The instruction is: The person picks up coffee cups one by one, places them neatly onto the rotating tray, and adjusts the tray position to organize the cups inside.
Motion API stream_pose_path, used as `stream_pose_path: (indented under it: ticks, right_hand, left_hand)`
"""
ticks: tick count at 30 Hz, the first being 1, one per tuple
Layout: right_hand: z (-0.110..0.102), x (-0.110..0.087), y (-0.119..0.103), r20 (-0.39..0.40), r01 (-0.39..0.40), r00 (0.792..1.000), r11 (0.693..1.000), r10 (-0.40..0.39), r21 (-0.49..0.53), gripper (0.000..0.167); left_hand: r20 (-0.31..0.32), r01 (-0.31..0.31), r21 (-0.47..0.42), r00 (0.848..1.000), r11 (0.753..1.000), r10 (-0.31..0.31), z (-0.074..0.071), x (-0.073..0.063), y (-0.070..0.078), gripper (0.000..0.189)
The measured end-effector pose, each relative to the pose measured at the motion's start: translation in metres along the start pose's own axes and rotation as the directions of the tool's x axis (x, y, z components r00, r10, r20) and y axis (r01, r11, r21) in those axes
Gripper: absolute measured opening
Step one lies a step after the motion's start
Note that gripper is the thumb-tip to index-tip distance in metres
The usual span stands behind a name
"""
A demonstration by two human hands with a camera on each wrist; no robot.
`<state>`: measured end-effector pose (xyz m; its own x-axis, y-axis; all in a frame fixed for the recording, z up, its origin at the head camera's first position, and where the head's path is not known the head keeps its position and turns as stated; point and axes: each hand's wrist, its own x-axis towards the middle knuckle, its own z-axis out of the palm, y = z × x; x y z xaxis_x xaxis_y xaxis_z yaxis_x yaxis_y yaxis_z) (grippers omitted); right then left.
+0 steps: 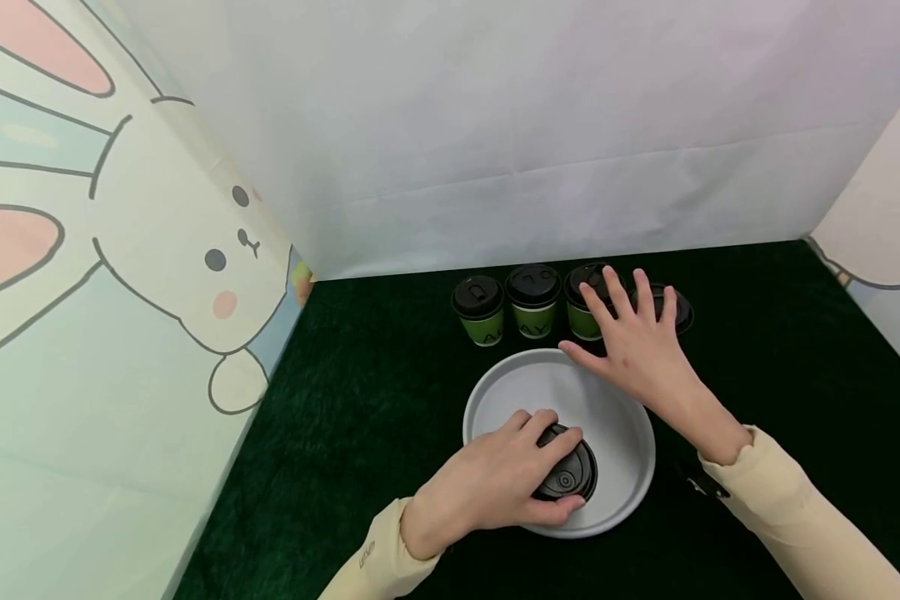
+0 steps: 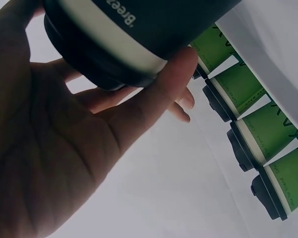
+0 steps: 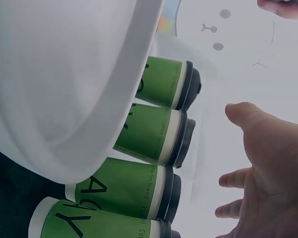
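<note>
My left hand [image 1: 495,479] grips a dark paper cup [image 2: 159,22] near its black lid [image 1: 567,477], with thumb and fingers curled around it. The cup has a pale band and light lettering; its base is out of sight, so I cannot tell whether it touches the round white tray [image 1: 621,446]. My right hand [image 1: 641,354] holds nothing, its fingers spread over the tray's far right rim. Behind the tray stand several green paper cups [image 3: 146,134] with black lids, in a row. The right fingers partly hide the rightmost ones in the head view.
Dark green cloth [image 1: 330,417] covers the table under the tray. A white backdrop [image 1: 495,133] rises behind the cups. On the left stands a panel with a cartoon rabbit [image 1: 195,242], and another printed panel [image 1: 885,192] is at the right.
</note>
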<state>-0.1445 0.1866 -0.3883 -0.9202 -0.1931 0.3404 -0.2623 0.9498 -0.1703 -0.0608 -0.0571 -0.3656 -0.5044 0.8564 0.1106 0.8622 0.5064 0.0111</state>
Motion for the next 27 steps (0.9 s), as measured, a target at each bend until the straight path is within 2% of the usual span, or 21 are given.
stream_pose_path:
  ticks: [6,13,21,27]
  right_hand:
    - [0.003,-0.015,-0.002,-0.07,0.042,0.997,0.999,-0.041,0.013,0.087]
    - [0.011,-0.039,-0.003,-0.08,0.043,0.996,0.998,-0.039,0.041,0.084]
    - [0.019,-0.055,-0.005,-0.137,0.066,0.989,0.993,-0.053,0.093,0.075]
    - [0.029,-0.065,-0.006,-0.149,0.095,0.986,0.986,-0.074,0.14,0.069]
  left_hand:
    - [0.004,-0.002,0.001,1.0,1.0,0.002,0.002,-0.001,0.0,0.063]
    - [0.038,-0.001,-0.021,0.999,1.0,0.002,0.005,-0.003,0.001,0.067]
    - [0.018,-0.014,0.0,1.0,1.0,0.014,0.007,-0.006,0.0,0.068]
    - [0.011,-0.009,-0.001,1.0,1.0,0.009,0.008,-0.007,-0.001,0.069]
